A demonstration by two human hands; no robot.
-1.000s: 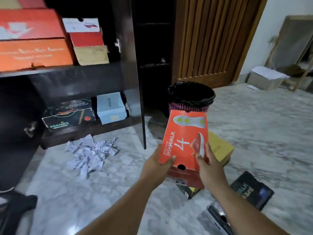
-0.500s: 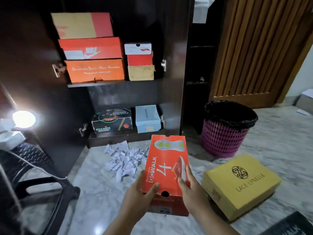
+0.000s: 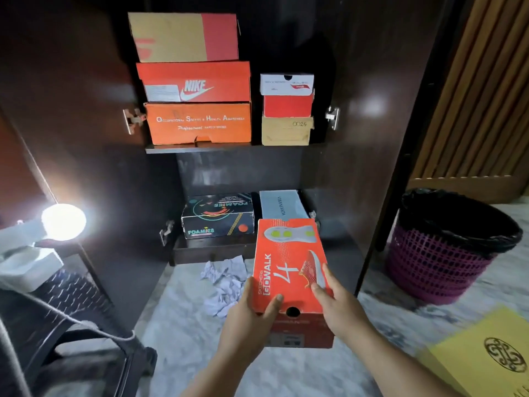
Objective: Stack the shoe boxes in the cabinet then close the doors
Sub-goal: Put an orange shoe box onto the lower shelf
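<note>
I hold an orange-red Gowalk shoe box [image 3: 289, 265] in both hands in front of the open dark cabinet [image 3: 234, 149]. My left hand [image 3: 252, 313] grips its near left corner and my right hand [image 3: 340, 305] its near right side. The box's far end overlaps the pale blue box [image 3: 282, 203] on the bottom shelf. Beside the blue box lies a black Foamies box [image 3: 217, 216]. The upper shelf carries a Nike box [image 3: 197, 83], an orange safety-shoe box [image 3: 199, 123] and a tan-and-red box [image 3: 183, 35] stacked at left, with three small boxes [image 3: 286, 108] at right.
Both cabinet doors [image 3: 369, 116] stand open. Crumpled paper [image 3: 226, 279] lies on the marble floor before the cabinet. A pink bin [image 3: 446, 247] with a black liner is at right, a yellow box [image 3: 492, 353] at bottom right, a dark chair [image 3: 74, 319] and a bright lamp [image 3: 63, 222] at left.
The view has swung left and closer to the cabinet. Both hands have carried the Gowalk box forward toward the bottom shelf; the yellow box has slid to the frame's lower right.
</note>
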